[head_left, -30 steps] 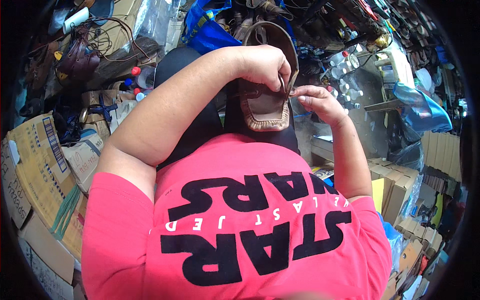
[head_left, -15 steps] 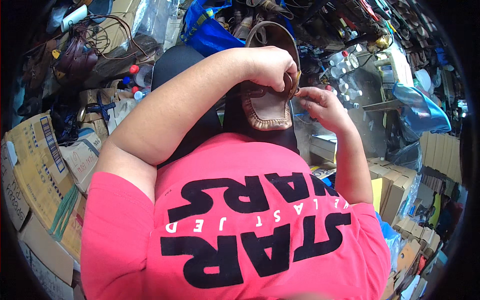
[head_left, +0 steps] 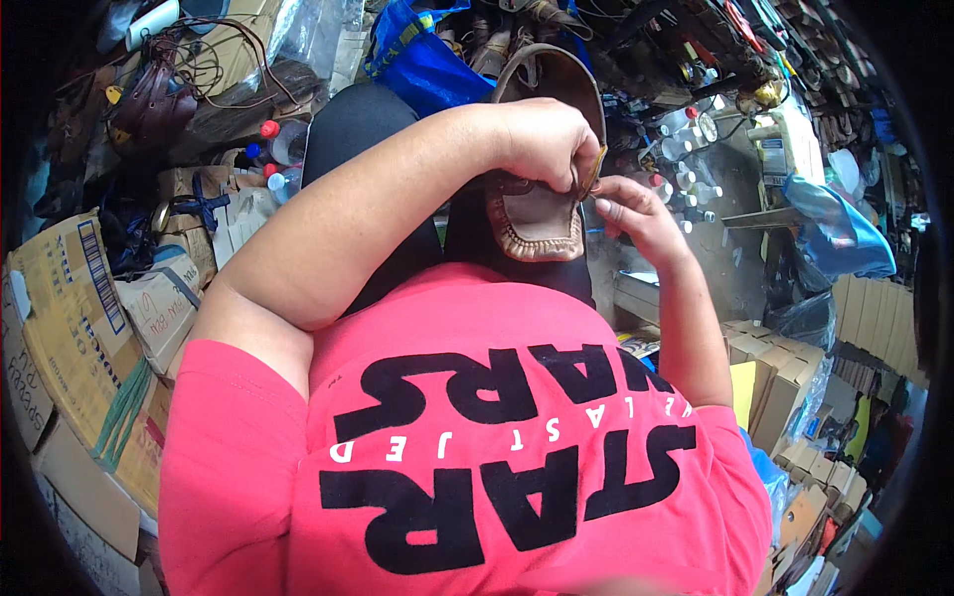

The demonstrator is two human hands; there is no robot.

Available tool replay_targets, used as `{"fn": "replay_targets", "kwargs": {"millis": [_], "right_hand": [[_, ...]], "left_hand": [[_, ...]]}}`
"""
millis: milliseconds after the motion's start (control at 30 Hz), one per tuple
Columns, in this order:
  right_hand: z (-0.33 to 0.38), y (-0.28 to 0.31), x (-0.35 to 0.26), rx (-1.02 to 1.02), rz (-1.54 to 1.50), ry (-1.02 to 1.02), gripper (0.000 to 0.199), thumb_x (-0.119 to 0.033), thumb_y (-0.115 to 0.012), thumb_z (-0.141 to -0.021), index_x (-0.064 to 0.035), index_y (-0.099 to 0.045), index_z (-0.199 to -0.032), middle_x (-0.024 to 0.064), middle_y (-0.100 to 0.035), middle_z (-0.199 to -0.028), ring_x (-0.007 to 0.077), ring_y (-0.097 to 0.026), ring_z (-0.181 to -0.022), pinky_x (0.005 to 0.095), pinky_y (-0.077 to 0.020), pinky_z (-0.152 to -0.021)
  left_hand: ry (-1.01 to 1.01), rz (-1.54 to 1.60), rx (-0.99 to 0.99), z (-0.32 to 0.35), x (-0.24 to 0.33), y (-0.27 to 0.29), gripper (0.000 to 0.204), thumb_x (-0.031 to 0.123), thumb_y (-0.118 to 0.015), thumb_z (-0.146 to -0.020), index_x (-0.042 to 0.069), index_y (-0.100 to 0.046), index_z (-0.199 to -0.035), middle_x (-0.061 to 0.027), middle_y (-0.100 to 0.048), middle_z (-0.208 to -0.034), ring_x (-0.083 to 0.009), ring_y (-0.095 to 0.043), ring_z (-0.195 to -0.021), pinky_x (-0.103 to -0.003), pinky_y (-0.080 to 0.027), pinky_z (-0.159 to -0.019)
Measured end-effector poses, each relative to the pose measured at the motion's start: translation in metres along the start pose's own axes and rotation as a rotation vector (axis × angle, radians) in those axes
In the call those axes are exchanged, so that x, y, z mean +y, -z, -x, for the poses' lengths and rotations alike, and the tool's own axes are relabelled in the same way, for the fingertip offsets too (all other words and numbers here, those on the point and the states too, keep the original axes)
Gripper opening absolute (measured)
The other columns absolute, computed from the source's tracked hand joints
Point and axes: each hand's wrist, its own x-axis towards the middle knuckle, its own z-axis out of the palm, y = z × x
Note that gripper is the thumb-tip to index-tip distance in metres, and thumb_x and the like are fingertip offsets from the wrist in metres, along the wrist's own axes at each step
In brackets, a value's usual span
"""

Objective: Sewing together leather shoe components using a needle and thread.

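Both hands [head_left: 545, 141] [head_left: 638, 217] at brown shoe [head_left: 538, 214]

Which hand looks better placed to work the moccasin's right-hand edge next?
Probably the right hand: its fingers are at that edge, coming from outside, while the left hand reaches across over the brown leather moccasin from the other side.

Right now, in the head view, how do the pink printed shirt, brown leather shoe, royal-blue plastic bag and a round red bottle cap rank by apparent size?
Pink printed shirt, likely enlarged by nearness
Brown leather shoe
Royal-blue plastic bag
Round red bottle cap
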Motion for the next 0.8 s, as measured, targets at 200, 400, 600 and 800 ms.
{"fn": "replay_targets", "kwargs": {"millis": [200, 400, 600, 800], "right_hand": [[0.004, -0.002, 0.020, -0.022, -0.236, 0.025, 0.026, -0.016, -0.065, -0.090, -0.0061, -0.064, -0.114, -0.0029, -0.062, -0.091, 0.0068, -0.051, -0.070, 0.0220, -0.0416, -0.064], [0.006, -0.004, 0.016, -0.013, -0.305, -0.027, 0.026, -0.013, -0.064, -0.090, -0.0046, -0.064, -0.115, -0.0023, -0.063, -0.094, 0.0071, -0.050, -0.070, 0.0215, -0.0410, -0.064], [0.007, -0.012, -0.003, 0.088, -0.062, -0.005, 0.018, -0.013, -0.064, -0.091, -0.0054, -0.067, -0.106, -0.0044, -0.062, -0.086, 0.0045, -0.048, -0.067, 0.0195, -0.0393, -0.059], [0.015, -0.010, -0.037, 0.100, 0.447, 0.007, 0.019, -0.009, -0.061, -0.091, -0.0052, -0.067, -0.108, -0.0043, -0.058, -0.076, 0.0040, -0.047, -0.064, 0.0215, -0.0411, -0.058]], "left_hand": [[-0.004, -0.047, -0.046, 0.009, 0.008, -0.004, 0.018, 0.007, -0.067, -0.066, 0.009, -0.069, -0.084, -0.0079, -0.068, -0.075, -0.0253, -0.067, -0.075, -0.035, -0.051, -0.068], [-0.043, -0.054, -0.049, 0.007, 0.008, -0.005, 0.017, 0.007, -0.067, -0.066, 0.009, -0.069, -0.083, -0.0076, -0.068, -0.075, -0.0254, -0.067, -0.075, -0.036, -0.051, -0.068], [0.015, -0.072, -0.092, 0.002, 0.010, -0.007, 0.018, 0.007, -0.067, -0.066, 0.009, -0.068, -0.083, -0.0075, -0.068, -0.076, -0.0256, -0.067, -0.077, -0.036, -0.051, -0.069], [-0.023, -0.061, -0.084, 0.004, 0.010, -0.005, 0.019, 0.007, -0.068, -0.066, 0.009, -0.068, -0.085, -0.0071, -0.069, -0.077, -0.0253, -0.067, -0.078, -0.036, -0.051, -0.070]]}}
